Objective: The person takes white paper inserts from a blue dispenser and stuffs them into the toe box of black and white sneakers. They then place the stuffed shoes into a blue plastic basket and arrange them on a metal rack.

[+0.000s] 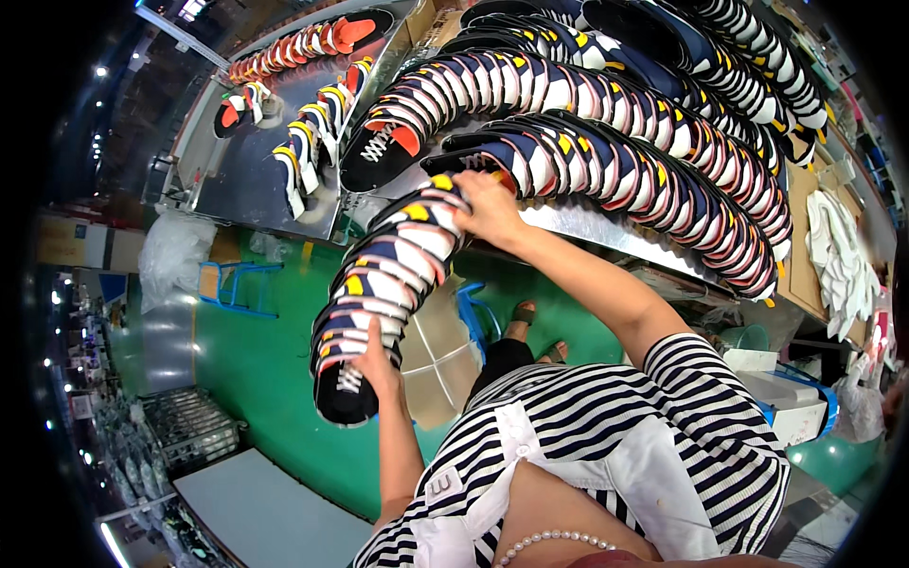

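A long curved stack of nested shoe uppers (383,270), navy, white and yellow, hangs between my two hands over the floor. My left hand (379,367) grips its near end, by the black upper with white laces, thumb lying along the side. At the far end my right hand (488,206) is wrapped over the stack, next to the metal table's edge. Just beyond my right hand lies another nested row of uppers (615,175). A longer row (559,90) curves behind it, its front upper showing an orange-red lining.
Left of these rows, a metal table (246,175) bears shorter rows of uppers (317,133). White pieces (833,256) lie piled on the right. Below are a blue-framed stool (237,289), a carton (440,355), and a light grey tabletop (270,497) at lower left.
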`<move>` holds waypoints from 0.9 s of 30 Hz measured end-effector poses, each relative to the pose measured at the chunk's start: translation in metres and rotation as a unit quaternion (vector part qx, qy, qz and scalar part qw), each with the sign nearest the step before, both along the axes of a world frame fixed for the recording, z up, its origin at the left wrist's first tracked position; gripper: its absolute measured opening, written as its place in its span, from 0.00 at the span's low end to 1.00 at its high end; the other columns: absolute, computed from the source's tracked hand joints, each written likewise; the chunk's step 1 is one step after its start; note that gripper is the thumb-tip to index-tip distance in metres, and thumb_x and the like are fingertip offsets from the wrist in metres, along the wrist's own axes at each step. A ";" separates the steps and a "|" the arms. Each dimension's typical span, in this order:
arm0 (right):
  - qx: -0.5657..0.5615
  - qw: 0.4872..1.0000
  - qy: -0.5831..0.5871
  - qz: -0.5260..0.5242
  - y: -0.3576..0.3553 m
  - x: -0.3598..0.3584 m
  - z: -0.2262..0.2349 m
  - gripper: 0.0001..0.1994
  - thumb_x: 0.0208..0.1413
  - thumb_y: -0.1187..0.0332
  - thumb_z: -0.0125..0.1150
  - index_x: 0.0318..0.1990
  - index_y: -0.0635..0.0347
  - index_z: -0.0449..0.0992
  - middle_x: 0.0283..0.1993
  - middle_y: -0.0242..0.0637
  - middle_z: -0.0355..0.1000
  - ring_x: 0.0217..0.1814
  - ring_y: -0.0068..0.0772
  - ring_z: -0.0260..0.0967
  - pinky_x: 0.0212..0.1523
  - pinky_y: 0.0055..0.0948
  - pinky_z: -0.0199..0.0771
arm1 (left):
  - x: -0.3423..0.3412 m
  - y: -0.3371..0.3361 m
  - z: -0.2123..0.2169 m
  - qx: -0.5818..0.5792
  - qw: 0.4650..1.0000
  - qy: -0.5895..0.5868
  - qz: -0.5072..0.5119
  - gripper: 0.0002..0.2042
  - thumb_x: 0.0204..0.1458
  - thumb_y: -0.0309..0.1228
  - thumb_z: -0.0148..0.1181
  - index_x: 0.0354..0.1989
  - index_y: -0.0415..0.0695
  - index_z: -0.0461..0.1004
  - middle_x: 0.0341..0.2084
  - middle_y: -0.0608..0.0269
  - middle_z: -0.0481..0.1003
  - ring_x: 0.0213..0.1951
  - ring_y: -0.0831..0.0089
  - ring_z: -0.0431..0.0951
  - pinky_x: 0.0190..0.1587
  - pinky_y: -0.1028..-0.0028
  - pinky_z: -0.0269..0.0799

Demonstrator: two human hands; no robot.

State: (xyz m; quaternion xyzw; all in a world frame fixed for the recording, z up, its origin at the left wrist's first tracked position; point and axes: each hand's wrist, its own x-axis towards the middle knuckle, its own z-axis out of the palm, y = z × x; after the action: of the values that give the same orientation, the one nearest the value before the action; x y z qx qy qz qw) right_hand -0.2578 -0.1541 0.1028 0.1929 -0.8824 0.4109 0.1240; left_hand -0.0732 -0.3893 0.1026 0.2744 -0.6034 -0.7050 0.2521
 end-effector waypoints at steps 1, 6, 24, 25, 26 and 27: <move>0.015 0.998 0.058 -0.027 0.014 -0.012 -0.002 0.27 0.43 0.65 0.62 0.52 0.67 0.68 0.54 0.54 0.66 0.56 0.52 0.64 0.59 0.40 0.63 | -0.023 0.005 -0.002 -0.011 0.999 -0.008 -0.034 0.28 0.48 0.25 0.64 0.58 0.35 0.61 0.51 0.56 0.68 0.51 0.65 0.70 0.53 0.68 0.67; 0.258 0.966 -0.031 0.003 0.036 0.021 0.064 0.21 0.49 0.63 0.61 0.50 0.63 0.70 0.50 0.48 0.68 0.54 0.49 0.65 0.48 0.39 0.71 | -0.092 0.023 -0.028 -0.024 0.990 -0.007 -0.137 0.30 0.48 0.23 0.63 0.60 0.35 0.58 0.55 0.57 0.65 0.54 0.67 0.67 0.56 0.70 0.62; 0.357 0.916 -0.003 -0.182 0.039 -0.119 0.015 0.10 0.42 0.65 0.61 0.28 0.64 0.74 0.29 0.43 0.74 0.42 0.45 0.69 0.36 0.36 0.74 | -0.125 0.000 -0.020 0.051 0.981 -0.086 -0.165 0.28 0.50 0.23 0.61 0.60 0.35 0.59 0.54 0.55 0.66 0.52 0.65 0.69 0.55 0.69 0.64; 0.330 0.929 0.033 -0.164 0.036 -0.116 0.013 0.07 0.41 0.68 0.59 0.25 0.63 0.73 0.28 0.41 0.73 0.40 0.44 0.69 0.35 0.36 0.74 | -0.122 -0.001 -0.021 0.054 0.983 -0.079 -0.158 0.28 0.49 0.23 0.61 0.59 0.36 0.59 0.54 0.56 0.66 0.52 0.65 0.69 0.54 0.69 0.64; 0.299 0.940 0.070 -0.150 0.035 -0.113 0.013 0.04 0.40 0.71 0.57 0.23 0.62 0.73 0.26 0.40 0.73 0.39 0.42 0.69 0.33 0.36 0.74 | -0.122 -0.002 -0.019 0.054 0.984 -0.071 -0.156 0.28 0.49 0.23 0.61 0.59 0.36 0.59 0.54 0.56 0.66 0.52 0.65 0.69 0.54 0.68 0.65; 0.264 0.948 0.108 -0.143 0.032 -0.106 0.010 0.01 0.37 0.75 0.53 0.20 0.60 0.71 0.24 0.38 0.71 0.36 0.40 0.68 0.30 0.36 0.73 | -0.118 -0.012 -0.021 0.087 0.977 -0.091 -0.171 0.34 0.47 0.20 0.63 0.63 0.36 0.52 0.57 0.53 0.62 0.56 0.64 0.65 0.58 0.66 0.61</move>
State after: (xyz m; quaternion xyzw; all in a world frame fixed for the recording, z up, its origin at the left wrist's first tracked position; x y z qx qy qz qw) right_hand -0.3638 -0.1225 0.1128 0.1337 -0.9589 0.1185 0.2203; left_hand -0.1917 -0.4010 0.0818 0.2512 -0.5979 -0.7598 0.0468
